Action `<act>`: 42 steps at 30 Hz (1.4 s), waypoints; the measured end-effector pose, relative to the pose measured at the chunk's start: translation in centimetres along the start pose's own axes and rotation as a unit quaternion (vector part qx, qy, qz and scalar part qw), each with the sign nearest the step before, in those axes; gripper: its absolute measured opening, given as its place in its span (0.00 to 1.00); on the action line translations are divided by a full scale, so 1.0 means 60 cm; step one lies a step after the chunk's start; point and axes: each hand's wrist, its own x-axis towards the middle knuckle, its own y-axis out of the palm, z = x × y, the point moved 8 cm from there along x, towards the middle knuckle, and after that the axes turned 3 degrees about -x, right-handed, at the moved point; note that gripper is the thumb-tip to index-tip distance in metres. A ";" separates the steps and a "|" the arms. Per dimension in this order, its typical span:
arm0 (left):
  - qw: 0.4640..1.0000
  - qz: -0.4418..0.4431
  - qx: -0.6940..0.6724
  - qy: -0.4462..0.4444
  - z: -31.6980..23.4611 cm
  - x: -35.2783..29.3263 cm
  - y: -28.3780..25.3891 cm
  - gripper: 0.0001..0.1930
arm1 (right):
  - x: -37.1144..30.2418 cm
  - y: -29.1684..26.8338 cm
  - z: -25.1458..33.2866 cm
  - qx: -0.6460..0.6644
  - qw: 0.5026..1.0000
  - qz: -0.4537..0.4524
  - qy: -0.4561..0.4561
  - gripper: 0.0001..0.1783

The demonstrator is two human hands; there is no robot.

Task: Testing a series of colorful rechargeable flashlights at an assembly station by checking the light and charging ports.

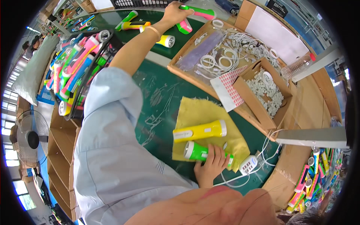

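Cluttered green workbench (155, 95).
At lower centre, the green flashlight (192, 150) points leftward from the right hand (212, 168), fingers curled over its tail; at top centre, the left hand (175, 14) grips a pink-and-green flashlight (203, 13).

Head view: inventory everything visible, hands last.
Table: one, green, centre
Cloth: one, yellow, centre
Yellow flashlight: one, yellow, on cloth
Green flashlight: one, green, over cloth
Two-tone flashlight: one, pink-green, top
Tray: one, brown, right
Cables: many, white, in tray
Cardboard box: one, brown, right
Socket block: one, white, right
Bottle: one, clear, right
Other flashlights: many, multicoloured, edges
Fan: one, grey-black, left
Left hand: one, bare, on two-tone flashlight
Right hand: one, bare, on green flashlight
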 end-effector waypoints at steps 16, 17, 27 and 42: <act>0.876 0.415 -0.081 0.230 -0.209 -0.538 -0.090 0.36 | 0.036 -0.034 -0.028 0.093 0.962 0.167 -0.194 0.33; 0.892 0.390 -0.076 0.214 -0.206 -0.549 -0.091 0.34 | 0.030 -0.035 -0.029 0.082 0.961 0.164 -0.207 0.32; 0.990 0.032 -0.089 0.107 -0.200 -0.591 -0.181 0.24 | -0.030 -0.180 -0.069 0.087 0.969 -0.077 0.218 0.20; 0.609 0.344 -0.623 -0.350 -0.361 -0.706 -0.100 0.16 | -0.088 -0.105 -0.035 0.307 0.939 -0.095 0.119 0.06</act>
